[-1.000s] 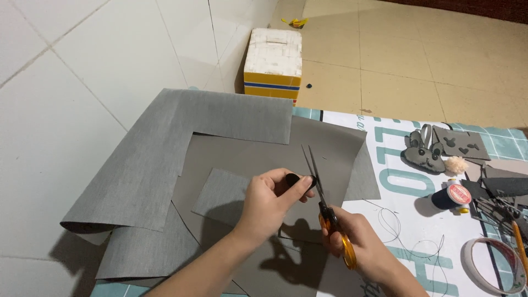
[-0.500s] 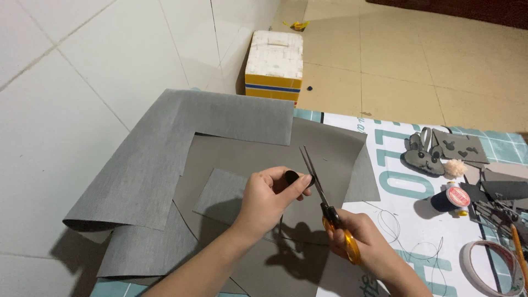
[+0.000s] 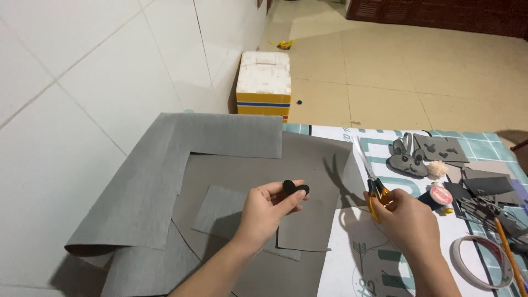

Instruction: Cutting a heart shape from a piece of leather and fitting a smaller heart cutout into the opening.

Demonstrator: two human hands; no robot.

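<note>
now, from the far left: the large sheet of grey felt fabric [image 3: 165, 165] lies draped over the white tiled floor [image 3: 71, 93], its near-left corner curled up, with smaller rectangular grey offcuts [image 3: 220, 212] lying on its darker middle.

the left hand [image 3: 267, 212] has lifted a little and turned its catch toward the camera — thumb and fingertips pinch a small black rounded felt cut-out [image 3: 295, 188], held just above the grey sheet. a second ago the scissor blades stood right against this piece; now it hangs free in the pinch, well apart from them, so the snipping of this shape looks finished, as far as i can judge.

the right hand [image 3: 410, 220] has swung away to the right and sits over the printed white-and-teal mat [image 3: 352, 264]. its fingers are curled through the handles of the orange-handled scissors [image 3: 371, 184], and the blades now point away and lie pressed together rather than gaping.

further right, on the mat: a grey felt bunny face [image 3: 406, 157], a flat grey felt piece with small dark shapes [image 3: 440, 148], a spool with a red top [image 3: 440, 195], more dark scraps, and a roll of clear tape [image 3: 481, 261] near the right edge. far off, a white foam box with a yellow and blue band [image 3: 264, 82] stands against the wall.
</note>
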